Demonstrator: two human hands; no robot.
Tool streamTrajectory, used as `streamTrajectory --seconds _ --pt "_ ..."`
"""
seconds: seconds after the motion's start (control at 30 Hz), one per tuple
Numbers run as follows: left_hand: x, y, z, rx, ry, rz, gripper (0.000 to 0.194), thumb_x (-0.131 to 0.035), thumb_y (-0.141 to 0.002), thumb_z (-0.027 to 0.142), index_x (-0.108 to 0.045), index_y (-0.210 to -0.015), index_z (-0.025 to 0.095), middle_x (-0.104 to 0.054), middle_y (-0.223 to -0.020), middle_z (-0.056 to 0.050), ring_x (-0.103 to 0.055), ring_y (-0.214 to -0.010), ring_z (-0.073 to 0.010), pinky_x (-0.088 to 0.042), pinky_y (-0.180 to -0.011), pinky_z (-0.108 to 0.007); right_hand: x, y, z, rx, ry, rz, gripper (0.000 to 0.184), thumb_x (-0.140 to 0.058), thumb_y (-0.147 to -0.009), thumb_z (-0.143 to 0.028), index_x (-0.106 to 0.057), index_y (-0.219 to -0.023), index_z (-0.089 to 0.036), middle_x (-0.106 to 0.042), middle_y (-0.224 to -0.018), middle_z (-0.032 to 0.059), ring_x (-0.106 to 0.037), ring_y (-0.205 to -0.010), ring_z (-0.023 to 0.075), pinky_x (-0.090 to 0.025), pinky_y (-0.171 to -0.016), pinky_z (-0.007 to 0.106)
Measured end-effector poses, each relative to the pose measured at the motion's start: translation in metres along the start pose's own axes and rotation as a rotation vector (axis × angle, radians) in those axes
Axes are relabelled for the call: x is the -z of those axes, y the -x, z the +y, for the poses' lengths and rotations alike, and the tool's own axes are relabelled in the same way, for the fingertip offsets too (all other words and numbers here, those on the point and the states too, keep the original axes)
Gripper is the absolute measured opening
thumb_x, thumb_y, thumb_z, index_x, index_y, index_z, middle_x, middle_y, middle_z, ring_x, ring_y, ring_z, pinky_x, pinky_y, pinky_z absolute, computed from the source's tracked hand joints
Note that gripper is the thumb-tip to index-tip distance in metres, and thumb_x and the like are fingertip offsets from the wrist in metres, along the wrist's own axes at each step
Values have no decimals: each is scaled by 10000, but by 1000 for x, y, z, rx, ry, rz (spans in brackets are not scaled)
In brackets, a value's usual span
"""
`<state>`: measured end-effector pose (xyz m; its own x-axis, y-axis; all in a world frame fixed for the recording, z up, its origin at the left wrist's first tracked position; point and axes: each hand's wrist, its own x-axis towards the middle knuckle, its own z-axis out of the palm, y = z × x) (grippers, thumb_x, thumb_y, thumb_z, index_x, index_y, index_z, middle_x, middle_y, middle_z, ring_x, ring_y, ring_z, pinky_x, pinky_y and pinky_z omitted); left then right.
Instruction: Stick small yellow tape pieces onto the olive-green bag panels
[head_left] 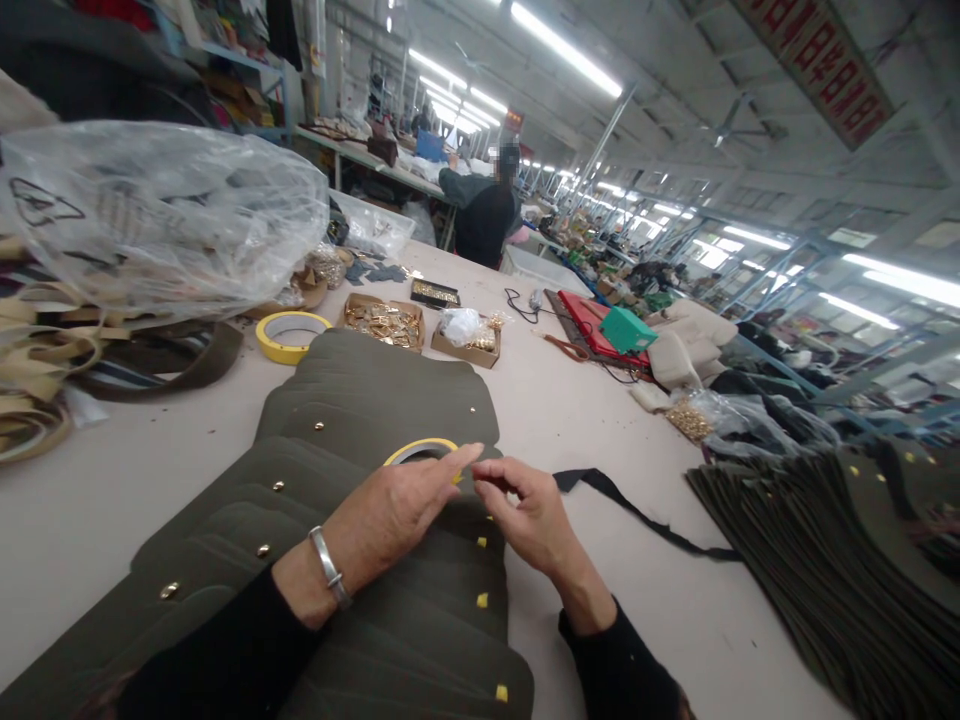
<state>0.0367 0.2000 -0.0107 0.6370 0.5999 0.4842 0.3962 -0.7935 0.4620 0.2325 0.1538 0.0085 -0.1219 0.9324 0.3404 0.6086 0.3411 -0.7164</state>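
My left hand (401, 505), with a silver bracelet at the wrist, reaches over the overlapping dark olive panels (375, 600). Its fingers are stretched out close together, in front of a roll of yellow tape (421, 445) that they partly hide. Fingertip to fingertip with it, my right hand (529, 510) is curled in a pinch; whatever lies between its thumb and forefinger is too small to make out. Small yellow tape pieces (482, 600) stick along the panels' right edge. Gold-coloured metal studs (263, 550) run along their left side.
Behind the panels are another yellow tape roll (289, 335) and a box of gold-coloured metal parts (384, 322). A dark strap (637, 512) lies to the right, near a stack of olive panels (817, 560). A plastic bag (165, 215) bulges at left. A person (484, 215) works beyond.
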Motion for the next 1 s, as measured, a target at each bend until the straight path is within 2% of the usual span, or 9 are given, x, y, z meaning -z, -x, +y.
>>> streamTrajectory --seconds 0.1,0.3,0.43,0.53,0.73,0.83,0.9,1.0 --pt "-2 2 2 9 -22 -22 435 -404 -971 207 -333 -1400 190 -643 -1238 -85 -631 -1095 -161 -515 -930 -280 -7 0 -7 156 37 7 178 -541 -861 -157 -666 -986 -185 -694 -870 52 -624 -742 148 -507 -712 272" --pt "-3 5 4 80 -2 -72 376 -406 -965 212 -356 -1336 184 -676 -1140 -80 -667 -994 -179 -535 -812 -276 -14 -1 -3 300 197 30 148 -506 -877 -123 -639 -887 -187 -676 -787 45 -616 -742 159 -491 -694 273" --pt "0 3 7 82 55 -128 222 -384 -960 179 -481 -1159 199 -668 -1048 -42 -652 -933 -169 -506 -788 -277 -21 2 0 358 288 114 151 -493 -842 -104 -611 -816 -195 -649 -696 21 -594 -650 144 -470 -625 254" --pt "2 0 12 91 25 -157 177 -371 -965 180 -540 -1015 199 -654 -955 -32 -631 -896 -178 -484 -781 -293 -23 5 1 352 335 182 160 -484 -816 -92 -600 -779 -197 -640 -664 15 -589 -611 136 -460 -594 244" --pt "0 -5 18 90 -99 -144 170 -396 -957 179 -549 -889 204 -598 -826 -12 -574 -756 -162 -434 -671 -268 -21 9 0 237 321 254 158 -503 -774 -100 -613 -722 -200 -637 -619 4 -584 -545 121 -458 -552 225" --pt "-2 -8 18 103 -117 -168 159 -404 -948 162 -542 -879 200 -592 -825 -12 -570 -757 -162 -433 -676 -272 -22 12 -1 152 263 268 156 -517 -757 -102 -632 -710 -196 -650 -624 5 -583 -535 118 -465 -548 223" --pt "-4 -10 19 110 -134 -165 163 -399 -944 158 -542 -874 196 -593 -821 -16 -571 -754 -168 -437 -678 -282 -24 12 -5 57 204 264 141 -534 -747 -119 -643 -697 -193 -654 -623 5 -588 -539 121 -471 -547 226" --pt "-6 -11 21 82 -187 -86 196 -371 -947 166 -553 -876 186 -588 -811 -30 -571 -754 -174 -439 -677 -290 -26 9 -9 -203 -38 243 105 -560 -750 -175 -647 -692 -185 -653 -587 -3 -598 -503 124 -480 -499 220"
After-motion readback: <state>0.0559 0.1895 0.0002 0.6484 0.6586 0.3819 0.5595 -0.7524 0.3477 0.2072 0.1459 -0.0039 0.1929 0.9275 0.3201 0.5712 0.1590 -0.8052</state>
